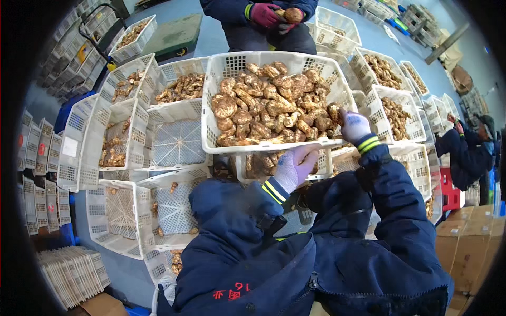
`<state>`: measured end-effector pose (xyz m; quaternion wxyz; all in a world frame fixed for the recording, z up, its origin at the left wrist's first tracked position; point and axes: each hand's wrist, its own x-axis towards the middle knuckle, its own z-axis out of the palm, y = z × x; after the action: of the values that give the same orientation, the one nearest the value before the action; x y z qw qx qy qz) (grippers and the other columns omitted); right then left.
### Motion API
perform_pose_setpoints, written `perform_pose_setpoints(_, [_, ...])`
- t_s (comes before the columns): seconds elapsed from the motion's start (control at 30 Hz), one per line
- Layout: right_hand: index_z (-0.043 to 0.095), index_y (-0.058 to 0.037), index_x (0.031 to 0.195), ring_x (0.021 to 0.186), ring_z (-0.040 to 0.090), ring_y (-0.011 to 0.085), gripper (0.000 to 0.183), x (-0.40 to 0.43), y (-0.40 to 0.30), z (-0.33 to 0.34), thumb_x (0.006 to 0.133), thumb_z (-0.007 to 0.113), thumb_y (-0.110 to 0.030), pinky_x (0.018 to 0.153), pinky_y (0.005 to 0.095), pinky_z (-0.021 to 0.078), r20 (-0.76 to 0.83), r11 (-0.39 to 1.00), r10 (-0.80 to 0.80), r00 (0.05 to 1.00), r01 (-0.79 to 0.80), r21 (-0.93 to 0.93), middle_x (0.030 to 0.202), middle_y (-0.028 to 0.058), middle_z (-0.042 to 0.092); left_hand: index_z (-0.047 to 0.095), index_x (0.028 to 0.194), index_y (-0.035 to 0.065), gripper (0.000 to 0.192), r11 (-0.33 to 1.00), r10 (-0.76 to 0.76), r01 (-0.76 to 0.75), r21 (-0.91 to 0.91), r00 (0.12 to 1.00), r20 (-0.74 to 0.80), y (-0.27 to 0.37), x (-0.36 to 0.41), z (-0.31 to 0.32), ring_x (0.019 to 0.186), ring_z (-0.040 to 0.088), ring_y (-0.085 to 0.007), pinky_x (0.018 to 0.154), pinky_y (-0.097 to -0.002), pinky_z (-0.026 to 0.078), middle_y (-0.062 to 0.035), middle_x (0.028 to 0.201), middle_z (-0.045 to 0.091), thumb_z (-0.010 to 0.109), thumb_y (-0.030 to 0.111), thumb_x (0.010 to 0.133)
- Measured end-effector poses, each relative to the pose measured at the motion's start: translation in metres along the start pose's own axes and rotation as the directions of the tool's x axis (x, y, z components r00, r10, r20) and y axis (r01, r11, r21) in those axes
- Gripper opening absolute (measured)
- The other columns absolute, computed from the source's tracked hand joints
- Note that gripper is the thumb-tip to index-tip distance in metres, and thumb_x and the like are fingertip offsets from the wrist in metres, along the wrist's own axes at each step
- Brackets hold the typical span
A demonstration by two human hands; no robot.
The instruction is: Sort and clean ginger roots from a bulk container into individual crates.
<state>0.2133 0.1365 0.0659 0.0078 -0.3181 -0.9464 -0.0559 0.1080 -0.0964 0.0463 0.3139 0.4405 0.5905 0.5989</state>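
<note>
A big white plastic crate (272, 147) heaped with matsutake-like mushrooms (276, 106) stands before me. At its right end, my right hand (355, 125), in a pale lilac knit glove, grips a brown mushroom (334, 113) by the rim. My left hand (296, 166), gloved alike, is just below the front rim with its fingers pointing right and nothing visible in them. Beneath it, partly covered by the hand, sits a smaller white crate (242, 168) holding more mushrooms.
Across the big crate, a person in pink gloves (265, 15) holds mushrooms. White crates (180, 136) surround me on the left, several with mushrooms (182, 87). More filled crates (395, 118) stand on the right. Cardboard boxes (466, 241) and another seated person (470, 154) are further right.
</note>
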Motion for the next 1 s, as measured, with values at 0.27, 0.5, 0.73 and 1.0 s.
perform_pose_setpoints(0.27, [0.064,-0.0037,0.097,0.072,0.064,0.0239,0.025,0.011,0.021,-0.024,0.078,0.058,-0.019,0.066,0.0322,0.0512,0.128,0.517,0.310,0.942,-0.280,0.809,0.080,0.0142,0.065,0.057,0.111,-0.0051,0.030,0.935,-0.093,0.097,-0.342,0.995,0.027,0.005,0.004,0.001,0.083,0.060,-0.0116,0.074,-0.0208,0.047,-0.0099,0.094,0.065,0.048,0.015,0.091])
perform_pose_setpoints(0.5, [0.057,0.0033,0.107,0.075,0.060,0.0137,0.033,-0.046,-0.046,-0.082,0.080,0.062,-0.014,0.069,0.0229,0.0481,0.000,0.074,0.242,0.970,-0.018,0.997,0.088,0.0062,0.062,0.048,0.123,-0.0026,0.042,0.735,-0.195,0.226,-0.639,0.973,0.121,0.021,0.013,-0.011,0.099,0.058,-0.0212,0.086,-0.0315,0.046,-0.0137,0.106,0.061,0.042,0.028,0.095])
perform_pose_setpoints(0.73, [0.057,-0.0065,0.104,0.088,0.054,0.0333,0.037,-0.097,-0.119,-0.075,0.068,0.063,-0.005,0.076,0.0405,0.0435,-0.549,0.785,-0.152,0.822,0.438,0.438,0.097,0.0136,0.057,0.053,0.112,0.0000,0.039,0.533,-0.276,0.211,-0.819,0.959,0.068,0.009,0.008,-0.010,0.098,0.054,-0.0179,0.086,-0.0318,0.043,-0.0069,0.106,0.058,0.052,0.033,0.091])
perform_pose_setpoints(1.0, [0.048,0.0017,0.120,0.092,0.058,0.0336,0.051,-0.115,-0.114,-0.067,0.076,0.064,-0.018,0.082,0.0385,0.0459,-0.271,0.601,0.014,0.963,0.208,0.772,0.097,0.0213,0.059,0.047,0.114,-0.0062,0.037,0.700,-0.197,0.078,-0.710,0.976,-0.088,0.000,0.007,-0.015,0.099,0.056,-0.0162,0.083,-0.0281,0.047,-0.0087,0.105,0.058,0.060,0.014,0.086])
